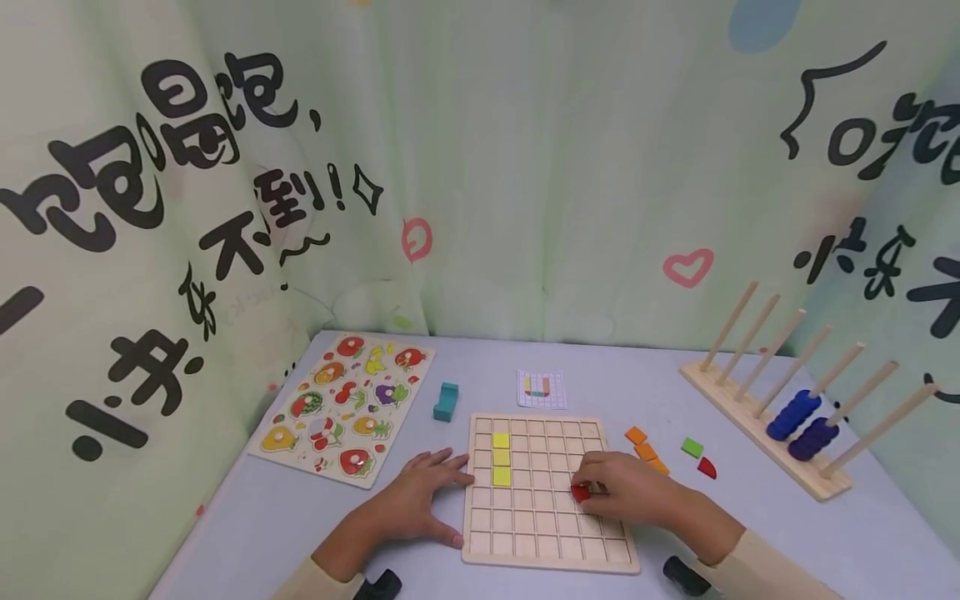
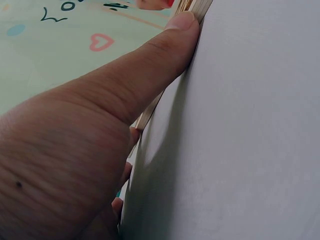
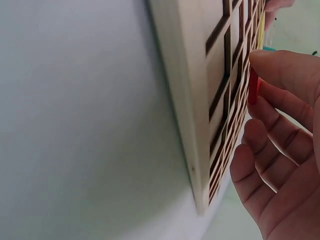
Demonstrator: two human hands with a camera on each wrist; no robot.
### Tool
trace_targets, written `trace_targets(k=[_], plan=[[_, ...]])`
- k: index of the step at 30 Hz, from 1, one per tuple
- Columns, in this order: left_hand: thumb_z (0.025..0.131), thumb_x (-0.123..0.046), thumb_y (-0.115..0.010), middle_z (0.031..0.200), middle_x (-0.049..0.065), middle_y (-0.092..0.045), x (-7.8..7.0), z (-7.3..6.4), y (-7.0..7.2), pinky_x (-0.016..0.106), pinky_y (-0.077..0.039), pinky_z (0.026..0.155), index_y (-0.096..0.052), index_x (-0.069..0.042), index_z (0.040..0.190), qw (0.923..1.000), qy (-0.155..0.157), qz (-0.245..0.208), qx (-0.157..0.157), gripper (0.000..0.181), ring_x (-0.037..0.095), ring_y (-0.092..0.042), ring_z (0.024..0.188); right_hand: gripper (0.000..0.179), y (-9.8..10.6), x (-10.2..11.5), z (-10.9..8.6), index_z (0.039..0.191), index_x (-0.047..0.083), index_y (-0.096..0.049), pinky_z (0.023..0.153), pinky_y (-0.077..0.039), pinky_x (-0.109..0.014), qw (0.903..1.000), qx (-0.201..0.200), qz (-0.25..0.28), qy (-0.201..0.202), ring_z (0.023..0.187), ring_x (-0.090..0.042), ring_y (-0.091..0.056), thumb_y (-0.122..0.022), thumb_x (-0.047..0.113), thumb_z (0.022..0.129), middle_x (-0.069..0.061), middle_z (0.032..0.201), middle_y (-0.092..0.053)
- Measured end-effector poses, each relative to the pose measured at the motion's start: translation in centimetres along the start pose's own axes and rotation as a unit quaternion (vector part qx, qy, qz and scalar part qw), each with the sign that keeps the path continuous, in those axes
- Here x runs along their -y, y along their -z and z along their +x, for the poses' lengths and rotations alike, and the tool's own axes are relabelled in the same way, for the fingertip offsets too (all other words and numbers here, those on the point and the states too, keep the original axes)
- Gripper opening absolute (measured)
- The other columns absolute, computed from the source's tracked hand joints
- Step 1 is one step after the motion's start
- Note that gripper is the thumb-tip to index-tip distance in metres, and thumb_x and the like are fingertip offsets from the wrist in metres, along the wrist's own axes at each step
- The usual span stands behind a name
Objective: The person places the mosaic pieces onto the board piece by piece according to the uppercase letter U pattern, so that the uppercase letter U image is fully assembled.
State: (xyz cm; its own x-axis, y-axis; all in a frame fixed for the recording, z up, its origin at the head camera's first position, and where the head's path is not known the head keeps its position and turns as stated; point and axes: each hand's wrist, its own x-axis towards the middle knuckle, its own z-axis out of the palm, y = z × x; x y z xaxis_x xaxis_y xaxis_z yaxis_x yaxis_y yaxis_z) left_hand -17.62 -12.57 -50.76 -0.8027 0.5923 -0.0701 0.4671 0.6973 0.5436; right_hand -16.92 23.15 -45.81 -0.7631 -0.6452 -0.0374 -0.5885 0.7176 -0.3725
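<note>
Noted lower right of centre in head frame: red piece (image 1: 581, 494), pinched by right hand (image 1: 626, 485) over grid board (image 1: 540, 546). Judged light, stiff, slightly slippery; best grasped by opposite edges. Found spread against board's left edge: left hand (image 1: 415, 495).

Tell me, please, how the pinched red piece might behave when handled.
The red piece is probably light, being small beside the grid board; likely stiff, its thin edge looking straight; and unlikely to roll, given that flat profile.
</note>
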Motion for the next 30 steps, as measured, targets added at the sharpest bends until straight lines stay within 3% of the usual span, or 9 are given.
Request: trace_targets(k=[12, 20, 30], plan=[[0.058, -0.071, -0.076, 0.153, -0.013, -0.036, 0.3, 0.1, -0.3, 0.055, -0.013, 0.115, -0.056, -0.039, 0.134, 0.9999, -0.002, -0.008, -0.006, 0.086, 0.023, -0.019, 0.145, 0.014, -0.9, 2.2, 2.4, 0.1, 0.02, -0.072, 0.067, -0.047, -0.021, 0.9996, 0.014, 0.011, 0.022, 0.076, -0.003, -0.05, -0.073, 0.022, 0.087, 0.019, 0.088, -0.053], [0.059, -0.074, -0.073, 0.153, -0.013, -0.035, 0.4, 0.2, -0.5, 0.055, -0.012, 0.115, -0.055, -0.038, 0.136, 0.9999, -0.011, 0.007, -0.01, 0.086, 0.023, -0.019, 0.146, 0.013, -1.3, 3.1, 3.5, 0.1, 0.018, -0.072, 0.068, -0.046, -0.02, 0.9972, 0.004, -0.009, 0.074, 0.075, -0.002, -0.05, -0.072, 0.021, 0.088, 0.016, 0.09, -0.055], [0.059, -0.072, -0.074, 0.153, -0.014, -0.035, 0.2, 0.2, -0.3, 0.056, -0.014, 0.114, -0.055, -0.04, 0.135, 1.0, 0.005, 0.008, -0.001, 0.084, 0.022, -0.02, 0.145, 0.015, -1.7, 4.6, 5.0, 0.102, 0.02, -0.073, 0.072, -0.048, -0.02, 0.9951, 0.015, -0.024, 0.095, 0.077, 0.0, -0.049, -0.072, 0.024, 0.088, 0.018, 0.09, -0.056]])
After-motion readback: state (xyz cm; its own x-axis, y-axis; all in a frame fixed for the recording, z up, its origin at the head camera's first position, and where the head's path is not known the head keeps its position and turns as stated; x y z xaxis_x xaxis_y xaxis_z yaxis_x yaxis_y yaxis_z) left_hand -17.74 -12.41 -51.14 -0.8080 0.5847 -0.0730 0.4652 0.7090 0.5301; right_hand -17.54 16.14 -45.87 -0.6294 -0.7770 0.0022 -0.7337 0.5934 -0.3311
